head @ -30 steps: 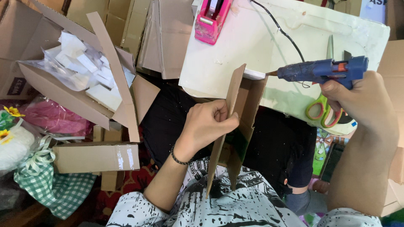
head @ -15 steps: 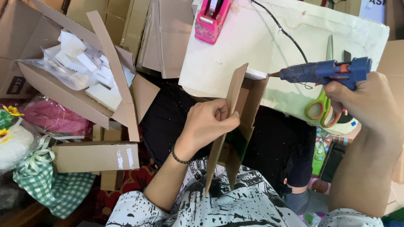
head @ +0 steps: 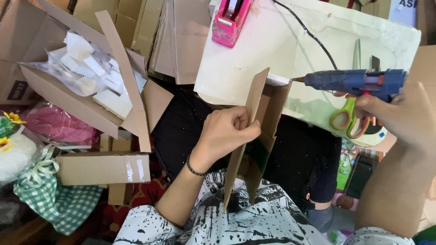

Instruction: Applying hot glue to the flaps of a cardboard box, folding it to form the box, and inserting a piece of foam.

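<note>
My left hand (head: 227, 134) grips a folded brown cardboard piece (head: 268, 118) that stands on edge over my lap, thumb against its near panel. My right hand (head: 399, 115) holds a blue hot glue gun (head: 354, 81) level, its nozzle touching the top right corner of the cardboard. A black cord (head: 313, 38) runs from the gun area back across the pale work board (head: 272, 45).
Green-handled scissors (head: 349, 113) lie on the board under the gun. A pink tape dispenser (head: 229, 20) sits at the board's far edge. At left are an open cardboard box with white foam pieces (head: 91, 77), a taped box (head: 104, 168) and a green checked cloth bag (head: 50, 199).
The glue gun has stayed near the cardboard's top corner, shifting slightly left toward it. My left hand keeps the same grip.
</note>
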